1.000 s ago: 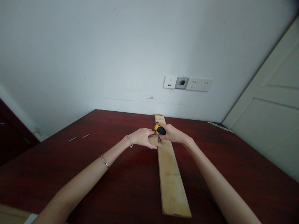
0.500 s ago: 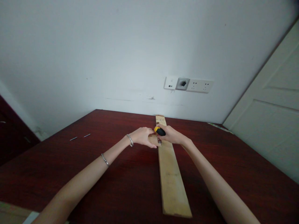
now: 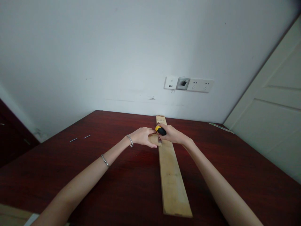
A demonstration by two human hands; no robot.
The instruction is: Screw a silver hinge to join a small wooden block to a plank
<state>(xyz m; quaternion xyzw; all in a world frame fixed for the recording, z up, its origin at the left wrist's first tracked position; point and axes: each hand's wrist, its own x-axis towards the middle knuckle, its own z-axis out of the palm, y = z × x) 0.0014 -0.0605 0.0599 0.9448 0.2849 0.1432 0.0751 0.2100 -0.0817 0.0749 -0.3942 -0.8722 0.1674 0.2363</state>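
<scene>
My left hand (image 3: 144, 137) is closed around a small light-wood piece (image 3: 153, 139), its thumb and fingers on either side. That piece sits against the left edge of a long wooden board (image 3: 172, 175) lying lengthwise on the table. In my right hand (image 3: 172, 134) is a screwdriver (image 3: 161, 130) with a black and yellow handle, gripped above the board beside the wood piece. Its tip is hidden by the fingers. A small dark metal part shows just below the handle, too small to make out.
The dark red table (image 3: 113, 188) meets a white wall behind, which carries a row of sockets (image 3: 199, 85). Two thin metal rods lie at the left, a nearer one (image 3: 73, 140) and a farther one (image 3: 87, 136). A pale door (image 3: 277, 103) stands at the right.
Both hands keep the same grip at the same spot on the board. The whole view has shifted very slightly; nothing else has visibly moved.
</scene>
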